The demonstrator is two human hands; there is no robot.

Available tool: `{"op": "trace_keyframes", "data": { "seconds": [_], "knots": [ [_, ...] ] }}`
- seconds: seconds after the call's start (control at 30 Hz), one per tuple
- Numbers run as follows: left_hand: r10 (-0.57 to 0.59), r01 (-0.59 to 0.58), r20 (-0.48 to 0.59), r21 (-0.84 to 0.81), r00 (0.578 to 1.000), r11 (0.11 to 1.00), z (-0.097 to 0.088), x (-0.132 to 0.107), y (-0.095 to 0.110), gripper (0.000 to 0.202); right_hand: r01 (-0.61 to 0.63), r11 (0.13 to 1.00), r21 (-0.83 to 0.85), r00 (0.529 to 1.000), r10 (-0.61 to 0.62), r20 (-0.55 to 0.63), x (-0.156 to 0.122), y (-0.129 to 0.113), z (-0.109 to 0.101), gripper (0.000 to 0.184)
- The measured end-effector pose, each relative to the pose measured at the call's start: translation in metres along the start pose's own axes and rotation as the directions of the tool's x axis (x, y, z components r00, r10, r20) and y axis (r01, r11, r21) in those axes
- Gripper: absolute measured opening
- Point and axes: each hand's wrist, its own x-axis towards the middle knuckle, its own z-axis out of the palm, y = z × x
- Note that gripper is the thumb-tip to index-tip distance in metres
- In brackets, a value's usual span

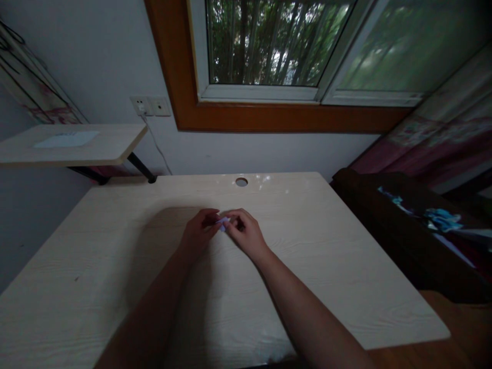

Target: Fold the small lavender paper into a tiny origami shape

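Observation:
A small pale purple piece, perhaps folded paper (223, 221), is pinched between my two hands above the middle of the desk. My left hand (199, 229) grips its left side with thumb and fingertips. On the right side, the thumb and forefinger of my right hand (248, 230) close on the same piece. Much of it is covered by the fingers, so its full shape cannot be made out. Both forearms reach in from the near edge over the light wood desk (307, 246).
A raised shelf (115, 141) on black legs stands at the back left, with a white sheet (67, 139) on it. A round cable hole (242, 182) lies near the back edge. Wall sockets (149, 106) and a window (265, 46) are behind. Dark furniture (384, 230) holds blue items at right.

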Motion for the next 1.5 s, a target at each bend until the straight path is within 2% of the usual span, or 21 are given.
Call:
{"op": "trace_keyframes", "data": {
  "seconds": [0.23, 0.43, 0.6, 0.73, 0.9, 1.03, 1.3, 1.5],
  "knots": [
    [-0.054, 0.053, -0.018, -0.078, 0.998, 0.996, 0.000, 0.001, 0.004, 0.038, 0.036, 0.999, 0.023, 0.999, -0.036, -0.007, 0.002, 0.004, -0.001, 0.012],
    [-0.089, 0.088, -0.023, -0.031, 0.996, 0.996, 0.000, 0.002, 0.004, 0.035, 0.031, 0.999, 0.014, 0.999, -0.031, -0.007, 0.002, 0.007, -0.001, 0.012],
    [-0.054, 0.054, -0.001, 0.063, 0.999, 0.997, -0.003, 0.003, 0.003, 0.024, -0.005, 1.000, 0.007, 1.000, 0.005, 0.021, 0.000, 0.008, -0.001, 0.014],
    [0.019, -0.023, 0.030, 0.142, 0.999, 0.990, -0.004, 0.003, 0.008, 0.017, -0.015, 1.000, 0.023, 1.000, 0.015, 0.014, 0.000, 0.008, -0.001, 0.014],
    [-0.007, 0.002, 0.033, 0.134, 0.999, 0.991, -0.003, 0.003, 0.013, 0.020, -0.015, 0.999, 0.031, 1.000, 0.015, 0.005, 0.000, 0.007, -0.001, 0.016],
    [-0.041, 0.037, 0.034, 0.117, 0.999, 0.992, -0.002, 0.001, 0.011, 0.021, -0.022, 0.999, 0.031, 1.000, 0.022, 0.014, 0.000, 0.007, -0.001, 0.017],
    [-0.037, 0.029, 0.044, 0.170, 0.998, 0.985, -0.002, 0.001, 0.012, 0.022, -0.021, 1.000, 0.017, 0.999, 0.021, 0.025, 0.001, 0.005, -0.003, 0.018],
    [-0.070, 0.062, 0.056, 0.135, 0.996, 0.989, -0.002, 0.000, 0.008, 0.023, -0.041, 0.998, 0.050, 0.999, 0.040, 0.032, 0.002, 0.005, -0.004, 0.018]
  ]
}}
